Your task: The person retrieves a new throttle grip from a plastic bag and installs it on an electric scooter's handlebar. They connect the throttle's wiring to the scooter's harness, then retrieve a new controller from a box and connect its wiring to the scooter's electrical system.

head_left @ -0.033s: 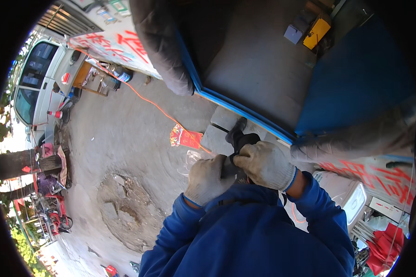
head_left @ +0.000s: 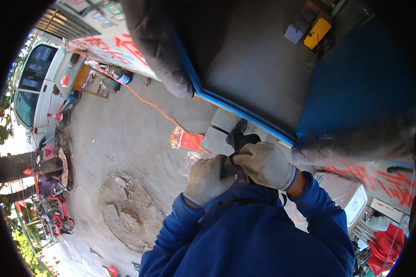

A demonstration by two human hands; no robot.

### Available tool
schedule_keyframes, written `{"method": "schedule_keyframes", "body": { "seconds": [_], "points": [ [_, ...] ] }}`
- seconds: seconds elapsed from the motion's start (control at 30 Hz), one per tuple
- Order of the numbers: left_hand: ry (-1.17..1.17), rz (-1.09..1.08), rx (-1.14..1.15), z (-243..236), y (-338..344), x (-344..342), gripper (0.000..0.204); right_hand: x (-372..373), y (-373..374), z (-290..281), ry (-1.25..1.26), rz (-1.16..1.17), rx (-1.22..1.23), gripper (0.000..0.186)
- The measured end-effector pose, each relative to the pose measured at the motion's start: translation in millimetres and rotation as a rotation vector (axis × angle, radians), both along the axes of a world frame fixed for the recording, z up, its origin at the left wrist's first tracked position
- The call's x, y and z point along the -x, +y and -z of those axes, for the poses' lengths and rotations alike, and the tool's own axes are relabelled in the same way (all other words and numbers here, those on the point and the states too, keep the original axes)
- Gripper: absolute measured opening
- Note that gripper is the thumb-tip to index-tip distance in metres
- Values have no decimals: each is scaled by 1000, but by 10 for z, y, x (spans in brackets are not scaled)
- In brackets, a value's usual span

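Note:
My left hand [head_left: 208,177], in a dingy white knit glove, is closed on a black object [head_left: 229,168] at waist level, which I cannot make out clearly. My right hand [head_left: 263,164], gloved the same way, has its fingers closed on that object just to the right of the left one, above my blue top [head_left: 245,231]. Beyond them a black shoe [head_left: 235,134] rests on grey paving blocks [head_left: 224,115] at the doorway.
A blue-framed doorway [head_left: 245,111] is ahead, with yellow boxes [head_left: 316,32] inside. An orange cord [head_left: 148,99] crosses the concrete past a red paper [head_left: 189,141]. Broken concrete [head_left: 127,207] lies left, beside a van [head_left: 34,85] and red cycle [head_left: 60,217]. A white appliance [head_left: 346,198] stands right.

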State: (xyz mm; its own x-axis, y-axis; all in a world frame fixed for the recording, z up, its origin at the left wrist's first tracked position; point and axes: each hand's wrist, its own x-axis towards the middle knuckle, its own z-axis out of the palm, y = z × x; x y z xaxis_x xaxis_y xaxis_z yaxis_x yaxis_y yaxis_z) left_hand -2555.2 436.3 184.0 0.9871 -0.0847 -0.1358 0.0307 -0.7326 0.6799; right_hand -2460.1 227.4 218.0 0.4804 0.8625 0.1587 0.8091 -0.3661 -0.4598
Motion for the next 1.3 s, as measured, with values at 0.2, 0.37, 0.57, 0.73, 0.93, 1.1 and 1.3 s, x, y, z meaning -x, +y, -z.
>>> {"method": "schedule_keyframes", "body": {
  "seconds": [0.2,0.37,0.57,0.73,0.93,1.1,1.3],
  "points": [
    [138,-20,116,74,62,-1475,33,-1524,-200,351,282,59,-265,29],
    [311,96,179,-247,-72,-2630,36,-2579,-462,50,476,47,-223,31],
    [210,236,249,-659,-373,-3762,34,-3377,-825,-498,528,239,-223,22],
    [216,483,34,-897,-618,-4520,41,-3737,-1093,-709,356,311,-92,20],
    [223,644,14,-1054,-1022,-5683,42,-4425,-1393,-749,208,497,-211,21],
    [314,781,-27,-932,-1349,-6767,45,-5261,-1598,-639,71,506,-255,21],
    [229,876,-63,-703,-1488,-8262,40,-6768,-1700,-699,393,577,-293,26]
  ]
}}
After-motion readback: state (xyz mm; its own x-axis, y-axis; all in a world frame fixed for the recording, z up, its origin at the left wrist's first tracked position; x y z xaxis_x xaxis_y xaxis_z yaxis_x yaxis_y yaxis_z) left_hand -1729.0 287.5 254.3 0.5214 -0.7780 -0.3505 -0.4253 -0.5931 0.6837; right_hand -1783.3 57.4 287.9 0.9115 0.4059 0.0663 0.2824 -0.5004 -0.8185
